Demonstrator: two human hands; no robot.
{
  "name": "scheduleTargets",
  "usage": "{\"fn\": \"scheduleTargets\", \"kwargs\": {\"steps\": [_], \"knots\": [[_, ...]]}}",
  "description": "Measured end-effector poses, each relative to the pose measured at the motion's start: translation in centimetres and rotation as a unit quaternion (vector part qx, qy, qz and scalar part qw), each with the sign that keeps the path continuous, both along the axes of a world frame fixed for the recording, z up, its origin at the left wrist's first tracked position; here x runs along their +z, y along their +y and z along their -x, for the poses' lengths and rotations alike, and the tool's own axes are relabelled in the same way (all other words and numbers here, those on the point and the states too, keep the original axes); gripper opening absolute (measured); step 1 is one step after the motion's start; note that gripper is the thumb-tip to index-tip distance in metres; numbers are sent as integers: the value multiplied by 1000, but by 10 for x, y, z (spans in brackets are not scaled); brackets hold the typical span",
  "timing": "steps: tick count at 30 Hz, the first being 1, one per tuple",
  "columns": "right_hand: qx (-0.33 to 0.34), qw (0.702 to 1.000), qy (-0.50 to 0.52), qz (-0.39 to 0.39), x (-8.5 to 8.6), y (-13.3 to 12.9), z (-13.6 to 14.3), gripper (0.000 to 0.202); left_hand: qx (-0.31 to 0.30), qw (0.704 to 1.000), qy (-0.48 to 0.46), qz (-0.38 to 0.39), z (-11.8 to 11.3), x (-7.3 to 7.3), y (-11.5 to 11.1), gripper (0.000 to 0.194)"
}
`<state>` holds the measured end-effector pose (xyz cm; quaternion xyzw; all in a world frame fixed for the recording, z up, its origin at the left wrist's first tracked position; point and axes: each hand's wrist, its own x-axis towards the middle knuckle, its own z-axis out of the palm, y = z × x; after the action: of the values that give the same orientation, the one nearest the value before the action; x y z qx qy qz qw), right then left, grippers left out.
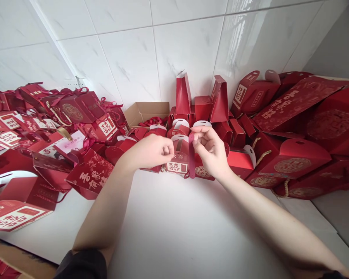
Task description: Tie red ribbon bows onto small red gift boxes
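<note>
My right hand (211, 149) pinches the top of a dark red ribbon (191, 161) between thumb and forefinger, and the ribbon hangs straight down. My left hand (152, 151) is closed in a loose fist just left of it, fingertips at a small red gift box (178, 159) with a white label. That box stands at the front of a cluster of small red boxes on a white counter (168, 228). Whether my left hand grips the box or the ribbon's other end is hidden by the fingers.
Red gift boxes and bags with ribbons are heaped at the left (72, 112). Larger red boxes with rope handles (296, 159) lie at the right. An open cardboard box (147, 112) with ribbons stands against the white tiled wall (163, 50).
</note>
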<state>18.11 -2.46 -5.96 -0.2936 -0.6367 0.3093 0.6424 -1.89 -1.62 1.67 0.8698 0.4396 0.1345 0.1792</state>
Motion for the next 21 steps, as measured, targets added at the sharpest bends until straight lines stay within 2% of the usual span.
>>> {"fn": "scheduleTargets", "kwargs": {"steps": [3, 6, 9, 11, 14, 17, 21], "knots": [[6, 1000, -5, 18, 0, 0, 0, 19, -26, 991, 100, 83, -10, -20, 7, 12], [15, 1000, -15, 22, 1, -1, 2, 14, -35, 978, 147, 145, -22, -40, 15, 9], [22, 999, -18, 19, 3, -3, 2, 13, -41, 969, 162, 182, -23, -48, 21, 8], [28, 999, -15, 25, 4, -4, 1, 13, -38, 975, 142, 169, -18, -44, 23, 9], [48, 998, 1, 35, 5, -3, 1, 13, -17, 984, 79, 161, -9, -29, 20, 13], [74, 995, 30, 57, 6, -3, 4, 17, 14, 993, -40, 109, -7, -13, 14, 18], [107, 985, 73, 113, 3, -2, 8, 34, 15, 984, -171, 35, -13, -1, 5, 29]]}}
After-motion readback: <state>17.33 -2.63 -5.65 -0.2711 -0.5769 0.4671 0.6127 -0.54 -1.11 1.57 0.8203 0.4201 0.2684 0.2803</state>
